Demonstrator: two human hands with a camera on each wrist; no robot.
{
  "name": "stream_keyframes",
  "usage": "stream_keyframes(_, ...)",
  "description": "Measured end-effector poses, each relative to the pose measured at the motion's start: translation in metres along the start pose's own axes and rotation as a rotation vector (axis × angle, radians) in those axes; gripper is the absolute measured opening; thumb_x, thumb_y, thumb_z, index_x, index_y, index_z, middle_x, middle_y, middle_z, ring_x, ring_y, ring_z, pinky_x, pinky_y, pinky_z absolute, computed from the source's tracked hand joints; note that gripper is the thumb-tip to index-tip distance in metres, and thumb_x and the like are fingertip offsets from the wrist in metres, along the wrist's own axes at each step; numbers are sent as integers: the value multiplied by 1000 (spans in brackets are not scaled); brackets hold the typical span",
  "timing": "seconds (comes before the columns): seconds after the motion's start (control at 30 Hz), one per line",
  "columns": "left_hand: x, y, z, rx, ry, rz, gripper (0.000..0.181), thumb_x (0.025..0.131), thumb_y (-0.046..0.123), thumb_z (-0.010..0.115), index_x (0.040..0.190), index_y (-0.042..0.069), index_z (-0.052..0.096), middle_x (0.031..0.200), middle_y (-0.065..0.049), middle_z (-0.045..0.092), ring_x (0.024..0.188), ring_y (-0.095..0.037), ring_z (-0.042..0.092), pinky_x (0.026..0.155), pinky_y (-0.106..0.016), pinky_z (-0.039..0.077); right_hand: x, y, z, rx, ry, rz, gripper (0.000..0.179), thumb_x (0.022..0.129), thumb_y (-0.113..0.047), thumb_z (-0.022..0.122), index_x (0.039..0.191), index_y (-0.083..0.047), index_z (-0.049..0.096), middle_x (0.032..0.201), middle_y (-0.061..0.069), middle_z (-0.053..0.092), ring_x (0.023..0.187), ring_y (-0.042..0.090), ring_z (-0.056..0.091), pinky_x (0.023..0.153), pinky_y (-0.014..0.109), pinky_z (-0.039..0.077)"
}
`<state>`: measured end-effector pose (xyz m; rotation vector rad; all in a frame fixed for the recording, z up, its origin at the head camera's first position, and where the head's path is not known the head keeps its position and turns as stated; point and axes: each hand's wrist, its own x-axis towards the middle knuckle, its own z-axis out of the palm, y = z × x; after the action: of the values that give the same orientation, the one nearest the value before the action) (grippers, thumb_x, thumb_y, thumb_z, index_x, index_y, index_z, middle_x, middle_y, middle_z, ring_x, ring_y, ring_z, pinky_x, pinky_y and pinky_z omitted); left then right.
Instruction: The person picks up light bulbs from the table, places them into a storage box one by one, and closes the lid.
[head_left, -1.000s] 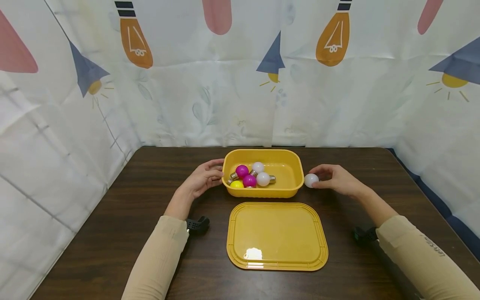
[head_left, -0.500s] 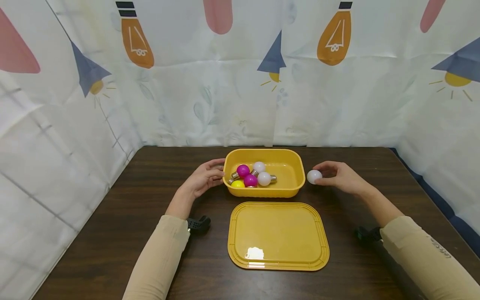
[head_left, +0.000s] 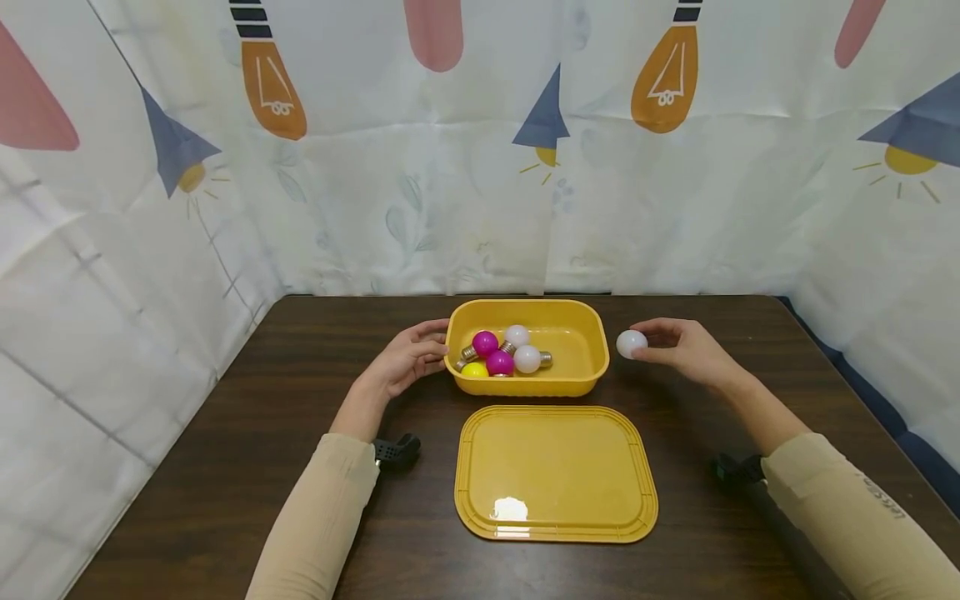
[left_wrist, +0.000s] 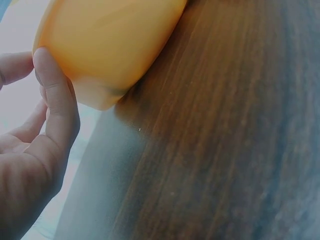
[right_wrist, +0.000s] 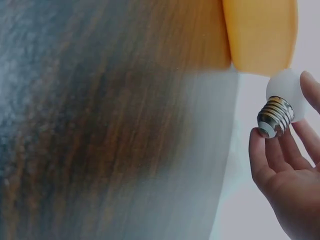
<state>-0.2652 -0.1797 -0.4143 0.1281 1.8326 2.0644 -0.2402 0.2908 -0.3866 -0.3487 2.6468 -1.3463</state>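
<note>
A white light bulb (head_left: pixel 632 344) with a metal screw base is held by the fingertips and thumb of my right hand (head_left: pixel 686 350), just right of the yellow bin. In the right wrist view the bulb (right_wrist: pixel 277 110) tilts with its base towards the camera. My left hand (head_left: pixel 405 358) touches the outside of the yellow bin (head_left: pixel 558 387) at its left end; no finger shows inside it. The left wrist view has fingertips of that hand (left_wrist: pixel 50 115) against the wall of the bin (left_wrist: pixel 120 40). Inside lie magenta bulbs (head_left: pixel 485 343), white bulbs (head_left: pixel 527 358) and a yellow one (head_left: pixel 474 368).
A flat yellow lid (head_left: pixel 555 472) lies on the dark wooden table (head_left: pixel 225 467), in front of the bin and between my forearms. A printed white curtain (head_left: pixel 480 208) hangs behind the table and along its sides.
My right hand and the white bulb have moved slightly up and to the right, away from the bin. My left hand stays at the bin's left end.
</note>
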Motion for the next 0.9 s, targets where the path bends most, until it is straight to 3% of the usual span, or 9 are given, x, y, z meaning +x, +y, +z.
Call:
stream_keyframes(0.3,0,-1,0,-8,-4,2,59,101,-2,58,155,3,37,131,-21,57,91,-20,67,84,-28,59,-1,-8,-4,19,22,4,56,94,-37,77,136,-4,61,133,17,62,118,32,61,90,27,54)
stream_keyframes(0.47,0,0,-1,-7,-9,4,58,101,-2,57,156,4,37,131,-22,57,91,-20,67,84,-28,59,-2,-12,-6,41,7,1,55,96,-33,76,138,-2,59,134,18,61,121,33,59,93,33,55)
stream_keyframes(0.7,0,-1,-1,-13,-14,11,58,101,-3,57,155,3,37,130,-22,57,91,-21,67,84,-28,59,2,-13,-9,53,-3,-18,54,98,-28,73,141,1,56,135,20,61,120,31,59,88,24,55)
stream_keyframes(0.9,-1,-1,-1,-13,-17,16,59,101,-2,57,156,3,36,129,-22,57,91,-20,67,85,-29,59,3,-17,-10,65,-7,-36,53,98,-27,73,141,1,56,134,20,61,113,22,62,91,33,57)
